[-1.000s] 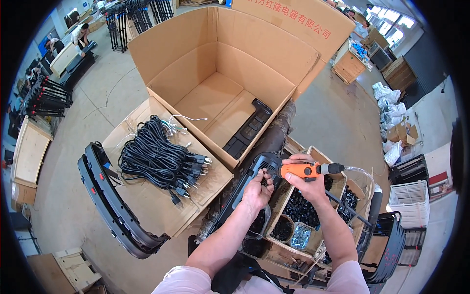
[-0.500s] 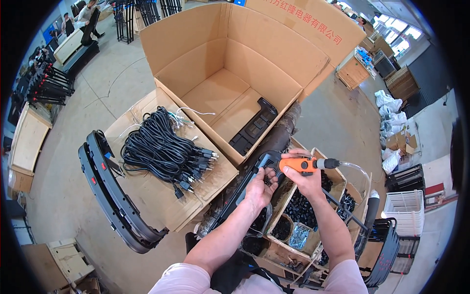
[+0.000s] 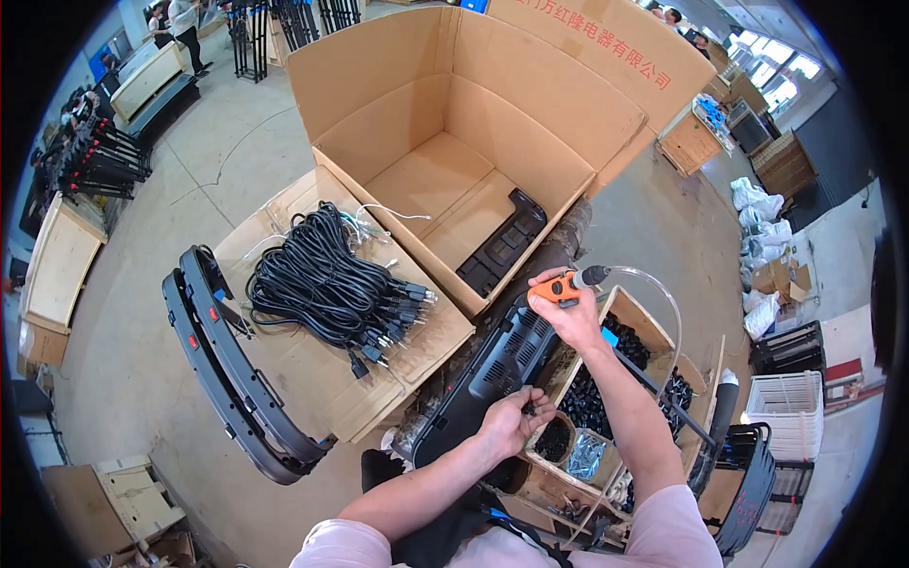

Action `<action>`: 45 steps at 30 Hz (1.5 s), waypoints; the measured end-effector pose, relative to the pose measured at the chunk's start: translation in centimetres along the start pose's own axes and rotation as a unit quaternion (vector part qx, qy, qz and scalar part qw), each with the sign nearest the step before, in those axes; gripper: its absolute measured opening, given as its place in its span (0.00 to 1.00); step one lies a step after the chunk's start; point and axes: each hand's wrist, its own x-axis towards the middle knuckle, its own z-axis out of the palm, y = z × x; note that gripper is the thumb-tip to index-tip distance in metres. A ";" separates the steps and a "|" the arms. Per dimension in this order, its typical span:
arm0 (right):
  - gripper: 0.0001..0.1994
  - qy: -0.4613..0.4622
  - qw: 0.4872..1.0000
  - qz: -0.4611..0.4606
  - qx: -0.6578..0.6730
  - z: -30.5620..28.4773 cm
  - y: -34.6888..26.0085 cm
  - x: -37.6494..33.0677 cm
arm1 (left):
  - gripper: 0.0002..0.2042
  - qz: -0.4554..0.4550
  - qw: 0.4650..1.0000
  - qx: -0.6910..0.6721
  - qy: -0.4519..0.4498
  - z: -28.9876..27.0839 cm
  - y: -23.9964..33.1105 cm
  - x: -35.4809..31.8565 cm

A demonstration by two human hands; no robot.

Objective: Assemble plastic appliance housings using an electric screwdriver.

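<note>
While the orange air screwdriver (image 3: 561,287) is gripped in the right hand (image 3: 573,317), with the fingers clamped round its body, its tip is held over the upper end of the long black plastic panel (image 3: 492,374). The panel lies slantwise in front of the person, running from the corner of the big open cardboard box (image 3: 454,142) down toward the lap. The left hand (image 3: 507,426) is set at the panel's lower right edge, fingers pinched together on something small and dark; whether it is a screw cannot be told.

Judgement on the step: the small part would best be seated in its hole before the driver is brought down, and the driver kept square to the panel face so the bit does not slip. The panel should be steadied by the left hand while driving.

Room and edges: right of the panel, wooden compartment trays (image 3: 606,398) of black parts sit very close, and the clear air hose (image 3: 653,293) arcs over them; it could snag on a tray edge. Left of the panel, the coiled black power cords (image 3: 322,284) rest on flattened cardboard, with curved black housings (image 3: 227,369) beyond on the floor. Free room is mostly above the panel.
</note>
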 end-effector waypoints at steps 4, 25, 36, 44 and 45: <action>0.16 -0.010 0.999 -0.035 -0.028 0.0 0.8 -0.2 | 0.13 -0.001 1.000 0.016 0.005 -2.5 -0.5 -2.1; 0.24 0.246 0.966 -0.010 0.076 -5.1 -5.7 -22.3 | 0.10 -0.095 0.942 0.320 -0.014 -5.1 -1.8 -5.3; 0.26 0.547 0.828 0.043 0.119 -2.9 -7.8 -46.6 | 0.06 -0.237 0.752 0.615 0.032 -12.8 -9.4 3.7; 0.27 0.584 0.799 0.053 0.135 -4.9 -4.2 -49.6 | 0.21 -0.240 0.598 0.764 0.031 -12.2 -12.8 5.3; 0.27 0.577 0.800 0.054 0.152 -5.5 -3.4 -49.6 | 0.23 -0.267 0.579 0.770 -0.019 -10.8 -12.5 4.8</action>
